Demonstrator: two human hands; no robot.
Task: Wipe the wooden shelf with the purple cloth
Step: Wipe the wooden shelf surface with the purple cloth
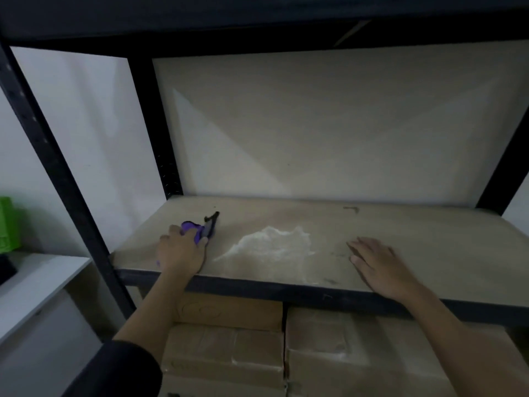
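The wooden shelf (415, 239) is a pale board in a black metal rack, at chest height in front of me. A patch of white powder (272, 243) lies on its middle. My left hand (180, 250) grips the bunched purple cloth (197, 229) on the left part of the board, just left of the powder; a dark end of the cloth sticks out behind the fingers. My right hand (378, 263) rests flat on the board to the right of the powder, fingers straight, holding nothing.
Black rack uprights (60, 173) stand at left and right, with a dark shelf (257, 21) overhead. Cardboard boxes (229, 342) fill the level below. A white table (37, 282) with a green object (8, 224) stands to the left. A pale wall is behind.
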